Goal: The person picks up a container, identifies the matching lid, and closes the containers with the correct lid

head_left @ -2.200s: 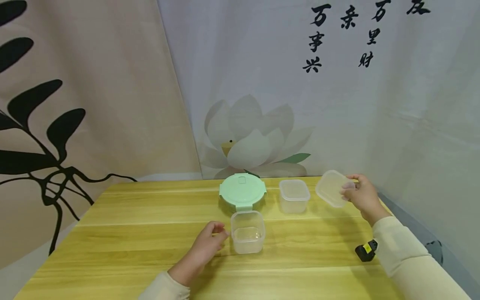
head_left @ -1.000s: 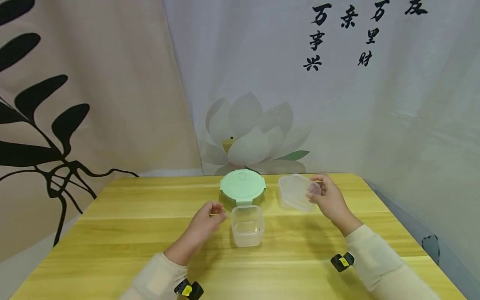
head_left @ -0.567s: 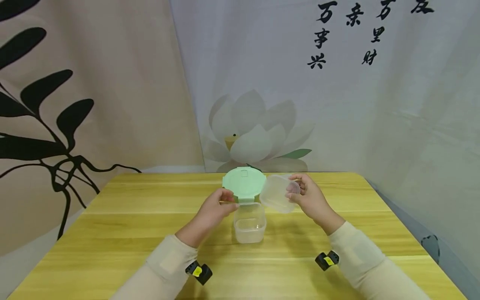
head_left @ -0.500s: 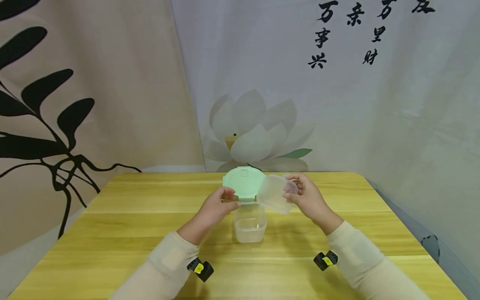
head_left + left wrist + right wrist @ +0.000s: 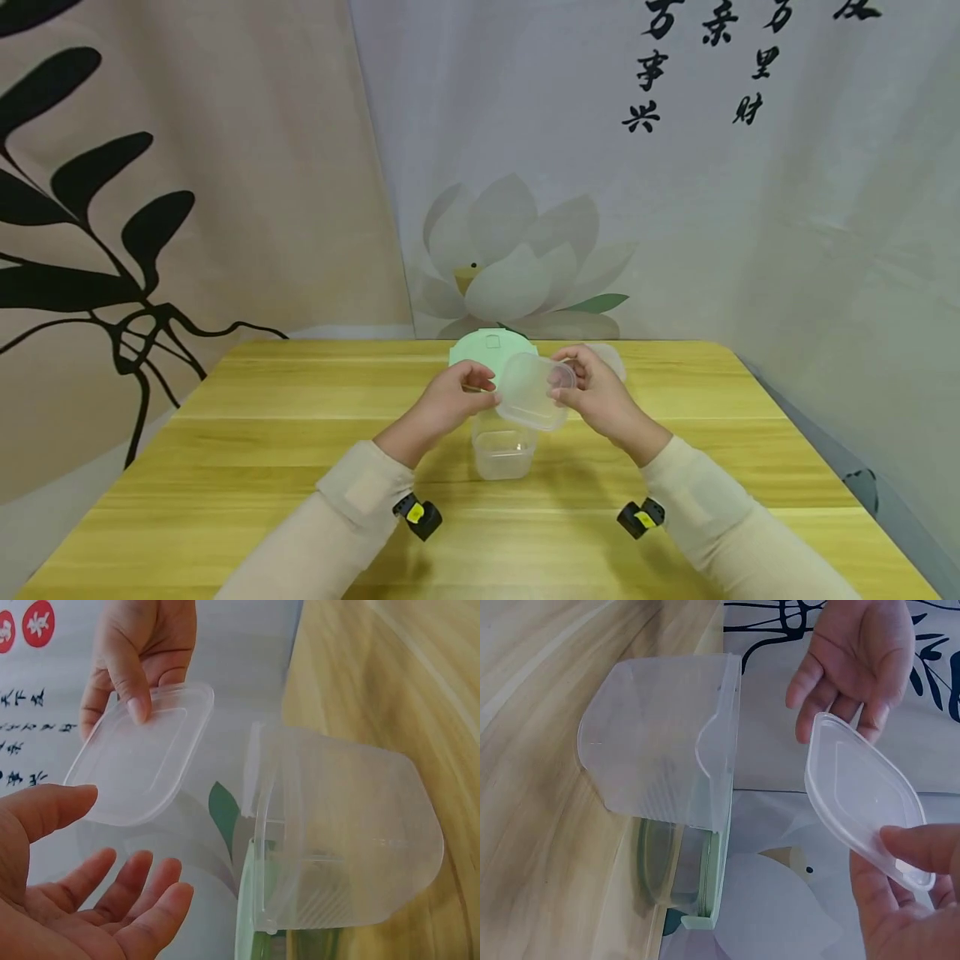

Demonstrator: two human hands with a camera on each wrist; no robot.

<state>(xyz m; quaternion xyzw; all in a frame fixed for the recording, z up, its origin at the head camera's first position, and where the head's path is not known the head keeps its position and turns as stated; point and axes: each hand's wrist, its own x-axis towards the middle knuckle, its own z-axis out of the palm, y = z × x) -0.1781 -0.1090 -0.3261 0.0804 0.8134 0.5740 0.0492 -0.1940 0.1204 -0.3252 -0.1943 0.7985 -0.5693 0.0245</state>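
Observation:
My right hand (image 5: 600, 400) pinches a square clear plastic lid (image 5: 528, 396) by one corner, thumb on top. The lid hangs tilted above an uncovered clear square food container (image 5: 504, 454), which stands upright on the table. At the lid's opposite side is my left hand (image 5: 448, 406), its fingers spread and relaxed and its thumb tip at the lid's edge in the left wrist view. Behind, the round container with a mint-green lid (image 5: 487, 346) is partly covered by the clear lid and my left fingers.
A second clear square container (image 5: 609, 360) stands at the back right, mostly hidden behind my right hand. The wooden table (image 5: 300, 450) ends at a printed curtain (image 5: 517, 125). Small black cameras (image 5: 423, 518) sit at both wrists.
My right hand has carried the lid leftward from the table's right side, past the second container, to over the uncovered one. My left hand has risen and moved right toward the lid.

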